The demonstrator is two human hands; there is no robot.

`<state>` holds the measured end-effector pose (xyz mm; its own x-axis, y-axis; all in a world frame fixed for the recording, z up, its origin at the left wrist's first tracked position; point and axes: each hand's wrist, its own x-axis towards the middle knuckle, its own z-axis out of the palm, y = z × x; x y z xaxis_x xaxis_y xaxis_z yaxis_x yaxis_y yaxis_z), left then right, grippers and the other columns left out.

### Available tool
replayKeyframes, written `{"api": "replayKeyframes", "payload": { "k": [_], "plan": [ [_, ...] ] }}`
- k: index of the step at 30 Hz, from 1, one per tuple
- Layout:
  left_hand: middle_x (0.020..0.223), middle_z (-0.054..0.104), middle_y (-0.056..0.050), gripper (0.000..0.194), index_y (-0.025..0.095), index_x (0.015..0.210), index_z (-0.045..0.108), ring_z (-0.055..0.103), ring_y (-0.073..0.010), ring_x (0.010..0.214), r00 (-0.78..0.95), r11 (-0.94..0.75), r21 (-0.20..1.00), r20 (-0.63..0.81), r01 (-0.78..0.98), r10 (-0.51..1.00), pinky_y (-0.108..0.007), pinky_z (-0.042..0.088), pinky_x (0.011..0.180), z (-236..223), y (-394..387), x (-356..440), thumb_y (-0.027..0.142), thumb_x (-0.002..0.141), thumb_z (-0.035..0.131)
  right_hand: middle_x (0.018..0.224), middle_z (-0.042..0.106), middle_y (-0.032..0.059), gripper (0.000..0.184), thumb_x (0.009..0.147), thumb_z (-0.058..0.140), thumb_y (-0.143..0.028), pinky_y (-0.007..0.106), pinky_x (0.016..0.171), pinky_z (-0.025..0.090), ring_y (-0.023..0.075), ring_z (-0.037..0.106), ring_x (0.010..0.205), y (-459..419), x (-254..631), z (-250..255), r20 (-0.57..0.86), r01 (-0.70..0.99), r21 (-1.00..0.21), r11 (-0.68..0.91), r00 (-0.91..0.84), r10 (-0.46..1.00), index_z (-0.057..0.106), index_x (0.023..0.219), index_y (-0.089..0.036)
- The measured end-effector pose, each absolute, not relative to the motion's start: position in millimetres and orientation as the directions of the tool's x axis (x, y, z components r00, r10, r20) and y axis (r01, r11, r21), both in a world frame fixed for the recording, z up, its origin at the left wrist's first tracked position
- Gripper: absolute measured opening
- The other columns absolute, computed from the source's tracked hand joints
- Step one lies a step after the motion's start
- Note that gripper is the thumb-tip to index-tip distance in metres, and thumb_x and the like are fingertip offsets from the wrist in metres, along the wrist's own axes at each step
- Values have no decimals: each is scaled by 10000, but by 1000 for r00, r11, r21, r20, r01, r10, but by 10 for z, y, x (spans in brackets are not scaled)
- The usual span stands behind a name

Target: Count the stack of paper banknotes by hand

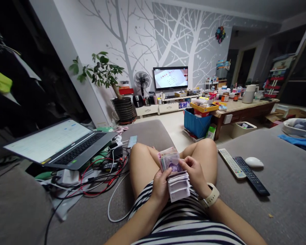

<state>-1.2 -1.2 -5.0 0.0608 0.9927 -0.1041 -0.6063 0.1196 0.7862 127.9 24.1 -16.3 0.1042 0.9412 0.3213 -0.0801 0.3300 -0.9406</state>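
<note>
1. Front and centre, banknotes [173, 166] are sitting between left hand [160, 185] and right hand [194, 172]!
2. Out left, a laptop [78, 153] is resting; a phone [132, 141] is lying just beyond the left knee [139, 151].
3. Over right, two remotes [232, 163] are lying side by side on the sofa [288, 177], mouse [254, 162] alongside.
4. Ahead, a television [170, 78] is standing, a fan [142, 81] to its left, a plant [107, 70] farther left.
5. Ahead right, a table [244, 112] is carrying a jug [249, 94].

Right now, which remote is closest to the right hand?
The white remote, lying between the right leg and the black remote. The black one is farther from the right hand, beside the white mouse.
</note>
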Motion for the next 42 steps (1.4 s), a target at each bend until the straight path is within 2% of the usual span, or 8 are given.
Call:
{"api": "replayKeyframes", "payload": {
  "k": [7,19,24,31,42],
  "plan": [
    [770,760,-79,382,119,905,686,703,-231,658,26,121,796,-131,-593,991,-336,538,680,-6,-35,12,331,609,801,595,508,-23,381,821,650,-494,245,546,367,129,436,588,228,1283,-180,379,-6,-924,383,132,916,533,646,-178],
    [736,754,-84,365,111,848,727,716,-274,779,-87,61,798,-142,-599,986,-367,537,756,-15,12,1,377,607,790,599,509,-18,354,840,636,-466,244,549,363,135,439,592,177,1268,-146,387,-27,-920,392,106,916,558,649,-178],
    [719,750,-73,337,126,760,716,713,-289,833,-113,34,791,-131,-611,985,-369,538,776,22,17,-12,374,555,816,601,514,-20,357,855,613,-462,243,549,360,130,439,585,176,1257,-156,402,-13,-915,404,83,912,559,648,-176],
    [729,751,-76,358,120,792,718,711,-294,862,-102,29,779,-119,-626,988,-368,533,797,11,18,-16,380,562,810,629,540,-15,347,858,605,-480,248,572,381,139,465,606,173,1251,-159,400,-28,-915,403,75,913,579,691,-177],
    [709,745,-61,337,135,774,716,706,-275,817,-130,38,800,-144,-599,981,-328,518,728,34,7,-14,383,563,802,638,533,-14,323,871,593,-465,248,576,380,141,463,615,161,1264,-144,408,-60,-910,410,50,912,591,718,-180]
  ]
}}
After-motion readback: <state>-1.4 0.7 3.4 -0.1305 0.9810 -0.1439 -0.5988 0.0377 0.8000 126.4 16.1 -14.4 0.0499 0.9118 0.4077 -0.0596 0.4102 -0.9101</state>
